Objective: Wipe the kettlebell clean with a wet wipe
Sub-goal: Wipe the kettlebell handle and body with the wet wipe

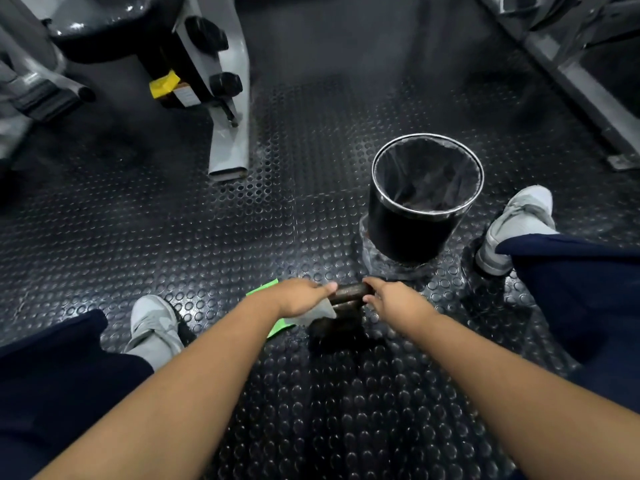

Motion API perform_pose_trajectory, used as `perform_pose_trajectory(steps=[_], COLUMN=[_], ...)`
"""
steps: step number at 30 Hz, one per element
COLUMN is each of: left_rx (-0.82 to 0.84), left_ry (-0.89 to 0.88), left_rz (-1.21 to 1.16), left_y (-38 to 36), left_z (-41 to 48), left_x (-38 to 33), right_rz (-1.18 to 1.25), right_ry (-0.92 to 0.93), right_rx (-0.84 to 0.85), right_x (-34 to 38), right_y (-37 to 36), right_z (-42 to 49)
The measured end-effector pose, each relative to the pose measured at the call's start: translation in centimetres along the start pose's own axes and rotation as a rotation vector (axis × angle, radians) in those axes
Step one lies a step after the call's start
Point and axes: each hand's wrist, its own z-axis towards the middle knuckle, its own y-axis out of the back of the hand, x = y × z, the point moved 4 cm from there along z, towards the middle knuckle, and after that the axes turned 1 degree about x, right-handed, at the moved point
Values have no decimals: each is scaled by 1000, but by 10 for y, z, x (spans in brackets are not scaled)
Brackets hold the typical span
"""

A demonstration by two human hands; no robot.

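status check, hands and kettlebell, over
Left hand holds pale wet wipe against dark metal kettlebell handle. Right hand grips handle. Black round bin just behind, green packet beside; neither blocking.

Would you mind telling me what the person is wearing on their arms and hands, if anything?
Both are bare: the left hand and right hand wear no gloves, and I can make out no rings, watch or wristbands. The left forearm and right forearm are uncovered to the picture's bottom edge, so no sleeves show.
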Motion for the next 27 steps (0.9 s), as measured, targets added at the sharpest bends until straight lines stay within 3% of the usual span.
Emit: perform_pose_trajectory(steps=[8, 20, 27], left_rx=[-41, -49, -51], left_ry=[-209, 54, -134], left_rz=[79, 22, 22], left_y=[-3, 4, -3], left_z=[-8, -8, -13], left_x=[-90, -11, -98], right_rz=[10, -7, 35], right_ry=[-7, -12, -20], right_rx=[-12, 15, 7], right_x=[0, 2, -6], right_y=[0, 0, -6], right_z=[-4, -2, -1])
